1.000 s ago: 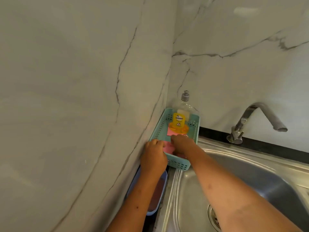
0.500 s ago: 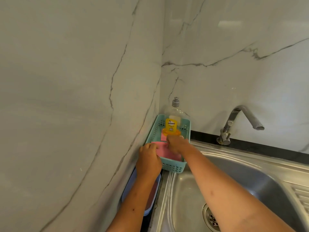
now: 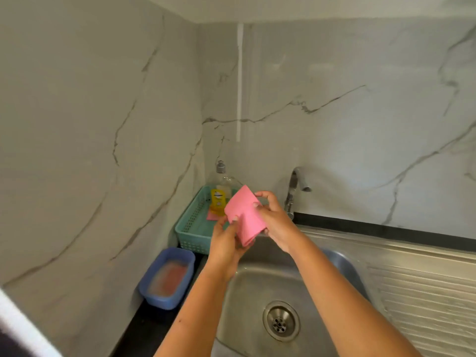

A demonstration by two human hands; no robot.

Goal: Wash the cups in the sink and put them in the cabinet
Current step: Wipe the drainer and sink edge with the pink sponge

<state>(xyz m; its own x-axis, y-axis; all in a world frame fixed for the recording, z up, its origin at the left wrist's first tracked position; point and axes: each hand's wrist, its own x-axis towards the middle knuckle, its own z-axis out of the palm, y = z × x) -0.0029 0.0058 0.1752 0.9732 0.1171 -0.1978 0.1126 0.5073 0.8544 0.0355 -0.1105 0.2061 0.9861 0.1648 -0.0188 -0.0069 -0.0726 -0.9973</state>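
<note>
Pink cloth (image 3: 246,215) held by L hand (image 3: 225,243) & R hand (image 3: 275,222) above sink (image 3: 262,284).

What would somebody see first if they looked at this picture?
The bright pink cloth stands out most, gripped by the left hand and the right hand above the steel sink. Behind it, a teal basket holding a yellow-labelled soap bottle sits in the wall corner. A blue tub sits left of the sink.

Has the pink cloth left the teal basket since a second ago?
Yes. The pink cloth rose rightward out of the teal basket toward the sink; left hand and right hand grip it.
</note>
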